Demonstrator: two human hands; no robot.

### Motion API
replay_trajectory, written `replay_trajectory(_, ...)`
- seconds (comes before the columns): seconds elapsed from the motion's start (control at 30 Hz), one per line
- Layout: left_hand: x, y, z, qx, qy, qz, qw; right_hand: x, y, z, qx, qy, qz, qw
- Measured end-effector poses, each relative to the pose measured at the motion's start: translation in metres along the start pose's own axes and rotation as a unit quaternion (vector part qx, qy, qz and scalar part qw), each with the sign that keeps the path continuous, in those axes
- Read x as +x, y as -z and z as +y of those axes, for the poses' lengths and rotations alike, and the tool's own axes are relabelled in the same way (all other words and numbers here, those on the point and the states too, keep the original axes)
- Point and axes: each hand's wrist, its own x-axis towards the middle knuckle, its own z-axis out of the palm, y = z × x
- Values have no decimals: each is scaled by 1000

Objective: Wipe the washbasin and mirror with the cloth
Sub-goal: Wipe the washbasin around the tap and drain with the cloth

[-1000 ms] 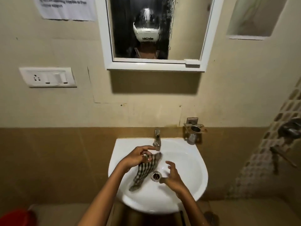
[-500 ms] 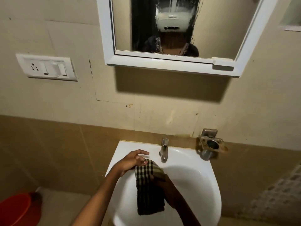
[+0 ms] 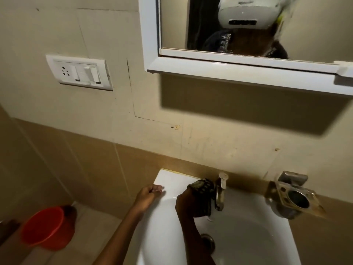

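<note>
Head view shows our right hand (image 3: 188, 202) clamped on the cloth (image 3: 202, 187), pressed against the washbasin's (image 3: 172, 180) back rim just left of the tap (image 3: 220, 192). Our left hand (image 3: 148, 195), loosely curled and empty, rests on the back-left corner. Directly above hangs the mirror (image 3: 248, 25), nearer the cloth hand.

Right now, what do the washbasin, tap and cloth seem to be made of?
Washbasin: likely glazed ceramic, glossy white and smooth. Tap: metal, seemingly chrome-plated, with dull reflections. Cloth: woven fabric, dark checked pattern, bunched softly in the right hand.
</note>
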Motion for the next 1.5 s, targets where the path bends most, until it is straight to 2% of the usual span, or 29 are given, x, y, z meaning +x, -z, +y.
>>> replay_trajectory(0.03,1,3,-4,-4,7,5,1000,2,-9,-1,-30,40,31,998)
replay_trajectory(0.07,1,8,-8,-5,11,10,1000,-3,-11,-5,-127,80,47,988)
replay_trajectory(0.13,2,15,-13,-12,14,14,1000,-1,-6,-15,-208,82,38,974)
replay_trajectory(0.27,6,26,-17,-30,20,21,999,11,10,-3,-272,74,31,959)
replay_trajectory(0.33,9,30,-15,-46,23,19,998,10,16,7,-269,85,53,958)
replay_trajectory(0.47,11,32,-11,-49,21,-1,999,8,13,6,-259,52,60,963)
replay_trajectory(0.57,11,33,-9,-47,12,-24,999,3,5,1,-271,76,83,956)
replay_trajectory(0.63,13,34,-10,-50,14,-26,998,3,11,8,-288,122,63,948)
replay_trajectory(0.73,18,34,-13,-46,13,-7,999,16,22,27,-318,269,110,903)
replay_trajectory(0.8,20,31,-14,-46,15,0,999,25,26,37,-327,329,134,876)
replay_trajectory(0.9,28,24,-13,-50,15,11,999,29,23,32,-332,295,120,888)
replay_trajectory(1.07,33,22,-13,-46,21,12,999,20,-1,12,-272,160,135,939)
replay_trajectory(1.23,41,35,-18,-68,34,13,997,13,-41,-9,-264,131,111,949)
replay_trajectory(1.33,42,38,-20,-73,42,19,996,7,-53,-8,-294,169,70,938)
replay_trajectory(1.43,43,37,-20,-79,33,21,996,-6,-65,-11,-319,275,15,907)
replay_trajectory(1.5,43,35,-19,-73,26,28,997,-9,-71,-15,-329,317,-5,890)
